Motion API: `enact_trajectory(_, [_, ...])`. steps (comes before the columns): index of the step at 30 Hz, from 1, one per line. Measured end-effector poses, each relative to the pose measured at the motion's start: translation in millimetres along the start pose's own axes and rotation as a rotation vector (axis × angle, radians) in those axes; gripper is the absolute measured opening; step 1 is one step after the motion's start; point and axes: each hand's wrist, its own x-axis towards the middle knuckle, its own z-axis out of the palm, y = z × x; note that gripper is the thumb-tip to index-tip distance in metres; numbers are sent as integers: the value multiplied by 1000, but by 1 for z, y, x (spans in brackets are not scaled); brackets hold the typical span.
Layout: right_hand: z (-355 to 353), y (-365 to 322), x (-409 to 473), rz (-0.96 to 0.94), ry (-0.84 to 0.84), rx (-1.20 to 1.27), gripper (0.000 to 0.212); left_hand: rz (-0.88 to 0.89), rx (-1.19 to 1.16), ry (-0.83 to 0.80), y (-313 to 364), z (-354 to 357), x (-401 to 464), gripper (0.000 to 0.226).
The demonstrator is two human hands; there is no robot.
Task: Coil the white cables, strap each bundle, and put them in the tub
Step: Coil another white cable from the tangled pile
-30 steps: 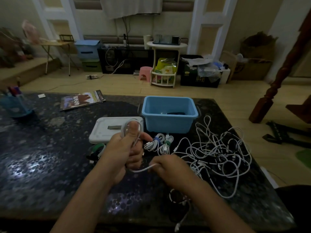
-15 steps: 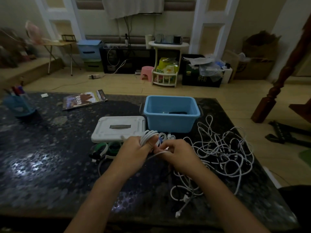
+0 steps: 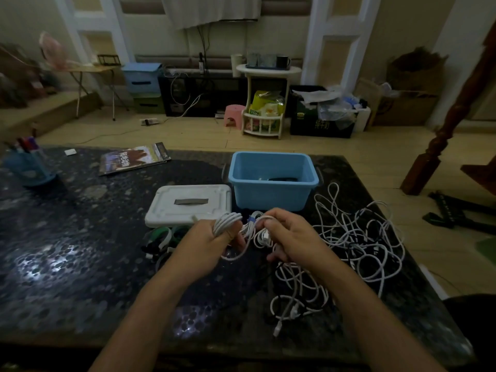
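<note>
My left hand (image 3: 208, 241) grips a white cable coil (image 3: 226, 222) wound around its fingers at frame center. My right hand (image 3: 291, 237) pinches the cable's loose run just beside it. The blue tub (image 3: 272, 196) sits above them on the tabletop (image 3: 80, 264), with tangled cables (image 3: 357, 237) at right.

1. The dim room has a pale wood floor (image 3: 349, 146); light glints off the dark speckled table (image 3: 80, 251) at 8 o'clock.
2. At 12 o'clock, a white cloth (image 3: 212, 9) hangs on the cream wall (image 3: 150, 30) between white pillars (image 3: 319, 30).
3. Below it stands a black low cabinet (image 3: 198, 95), with a white stand (image 3: 265, 103) and pink stool (image 3: 234, 114) beside it.
4. At 10 o'clock is a folding table (image 3: 91, 71), with blue and green boxes (image 3: 142, 81) just right of it.
5. At 2 o'clock are cardboard boxes (image 3: 408, 103); at 3 o'clock, a brown post (image 3: 440, 140).
</note>
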Motion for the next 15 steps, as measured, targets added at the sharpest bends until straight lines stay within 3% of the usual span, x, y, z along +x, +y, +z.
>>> enact_trajectory(7, [14, 7, -1, -132, -50, -376, 24, -99, -70, 38, 1, 4, 0, 42])
enact_trajectory(11, [24, 8, -3, -156, -31, -458, 26, -123, 7, 35, 1, 12, -1, 57])
enact_trajectory(15, [29, 8, -3, -143, -33, -435, 22, -132, -86, 58, 3, 16, -1, 49])
